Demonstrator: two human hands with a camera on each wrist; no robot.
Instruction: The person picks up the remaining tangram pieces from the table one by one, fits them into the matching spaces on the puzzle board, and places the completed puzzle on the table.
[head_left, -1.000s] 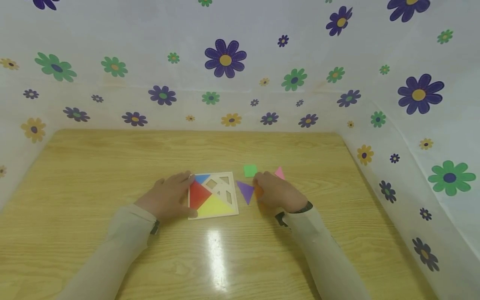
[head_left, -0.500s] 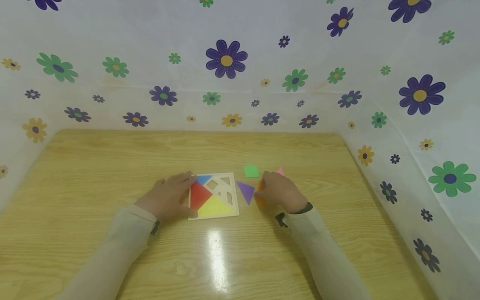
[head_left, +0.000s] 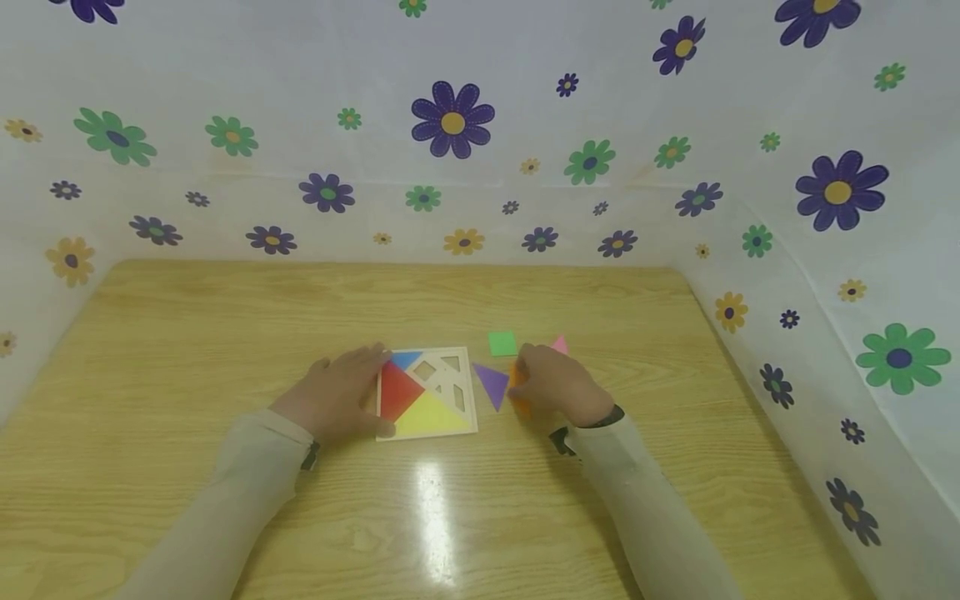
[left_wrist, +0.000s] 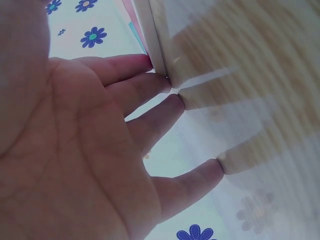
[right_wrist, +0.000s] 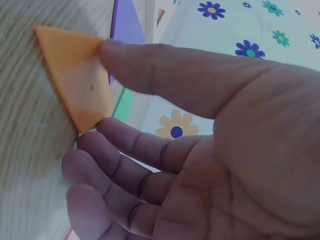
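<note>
A: Start at your right fingers. Your thumb (right_wrist: pixel 130 62) lies on the face of the orange triangle (right_wrist: pixel 75 80), and your curled fingertips (right_wrist: pixel 107 135) meet its lower edge. So your right hand (head_left: pixel 558 383) pinches this piece, which seems tipped up on the wooden table (head_left: pixel 225 333) and not fully flat. It sits just right of the purple triangle (head_left: pixel 492 383).

B: And my left hand?

A: Your left hand (head_left: pixel 337 392) is flat, with straight fingers a little spread. The fingertips (left_wrist: pixel 162 82) press against the left edge of the puzzle tray (head_left: pixel 467 392), and the others rest on the table. I judge it is only steadying the tray.

B: Which step is this, in your opinion?

A: It looks like the pick-up of the next piece. The red triangle (head_left: pixel 396 390), the yellow triangle (head_left: pixel 429 414) and the blue triangle (head_left: pixel 405 358) already lie in the tray, and the right part shows bare cut-outs. The green square (head_left: pixel 502 342) and the pink piece (head_left: pixel 559 344) wait on the table, near your right hand.

B: What does the next move ask from me?

A: I think you need a firm pinch before you lift, because the piece is thin. Then turn the triangle so it matches an empty recess, and keep the left fingers against the tray so it does not slide. Which recess fits, I cannot tell from here.
</note>
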